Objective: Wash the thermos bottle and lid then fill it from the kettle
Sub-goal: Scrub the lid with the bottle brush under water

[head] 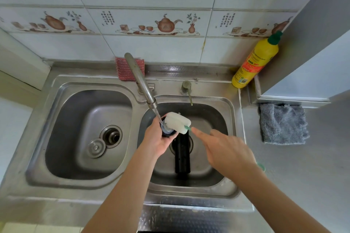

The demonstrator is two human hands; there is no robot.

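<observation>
Left hand grips lid under tap, sponge brush on it.

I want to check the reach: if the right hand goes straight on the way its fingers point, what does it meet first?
Probably the white sponge brush, just beyond the right hand, though depth is unclear.

bottle black | sponge brush white, green handle | detergent bottle yellow, green cap | cloth grey
</observation>
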